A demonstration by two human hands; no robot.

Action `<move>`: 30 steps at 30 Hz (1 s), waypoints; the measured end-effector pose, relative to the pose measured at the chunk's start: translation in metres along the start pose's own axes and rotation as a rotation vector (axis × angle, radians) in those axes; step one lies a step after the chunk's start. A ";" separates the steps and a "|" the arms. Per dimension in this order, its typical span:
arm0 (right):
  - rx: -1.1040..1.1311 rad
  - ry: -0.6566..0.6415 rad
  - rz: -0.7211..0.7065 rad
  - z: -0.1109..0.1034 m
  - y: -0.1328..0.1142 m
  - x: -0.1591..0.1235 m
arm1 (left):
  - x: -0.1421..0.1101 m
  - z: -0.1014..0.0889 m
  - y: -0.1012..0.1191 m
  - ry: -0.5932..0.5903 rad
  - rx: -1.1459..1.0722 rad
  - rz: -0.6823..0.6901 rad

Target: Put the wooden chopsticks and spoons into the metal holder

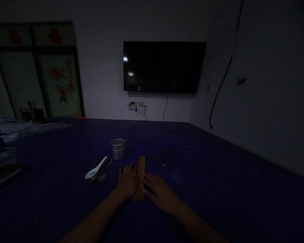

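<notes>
1. Surface [218,179], dark blue; beneath the cup [118,152] and spreading out on all sides of it.
2. TV [164,67], black, wall-mounted; beyond and above the cup.
3. Right hand [162,194], bare; nearer than the cup and to its right. For good handling of the row of sticks [141,163], by judgement: light, equal pressure from both sides, never hard enough to roll one stick over another; ends kept level. Grip: loosely spread, closed round nothing; fingertips and thumb at the row's right edge.
4. Left hand [128,180], bare; nearer than the cup, slightly right. Grip: palm down, fingers apart, closed round nothing visible; thumb side over the row's left edge. Contact beneath the palm: cannot tell.
5. Sticks: slim, parallel, flat, side by side between both hands; nearer than the cup and to its right.
6. Cup: metal, upright, ridged round the middle.
7. White spoon [92,173]: left of the cup and nearer, blue motif in the bowl.
8. Metal spoons [102,178], two: near the cup, lower left.
9. Scraps [163,165], pale, tiny; right of the cup.
</notes>
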State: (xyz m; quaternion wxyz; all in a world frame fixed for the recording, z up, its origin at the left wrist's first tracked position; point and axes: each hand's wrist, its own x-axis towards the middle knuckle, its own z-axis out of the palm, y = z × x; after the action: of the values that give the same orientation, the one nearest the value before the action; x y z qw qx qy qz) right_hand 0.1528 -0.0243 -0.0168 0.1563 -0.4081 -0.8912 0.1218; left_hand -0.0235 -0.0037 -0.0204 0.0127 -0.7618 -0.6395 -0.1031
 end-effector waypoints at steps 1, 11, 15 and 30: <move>-0.002 -0.004 0.001 0.000 0.000 0.000 | 0.000 0.001 0.000 0.006 0.009 -0.009; 0.002 0.012 0.002 0.003 0.000 -0.001 | 0.003 0.005 0.001 0.004 0.038 -0.054; 0.000 0.005 0.001 0.001 -0.001 -0.002 | 0.003 0.004 0.001 -0.007 0.025 -0.066; 0.013 0.016 -0.007 0.001 -0.001 -0.002 | 0.002 -0.001 0.002 -0.028 0.007 -0.075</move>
State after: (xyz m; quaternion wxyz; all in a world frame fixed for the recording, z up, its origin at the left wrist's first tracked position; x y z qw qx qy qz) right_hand 0.1524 -0.0266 -0.0179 0.1664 -0.4048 -0.8905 0.1240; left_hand -0.0209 -0.0019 -0.0192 0.0024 -0.7385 -0.6682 -0.0906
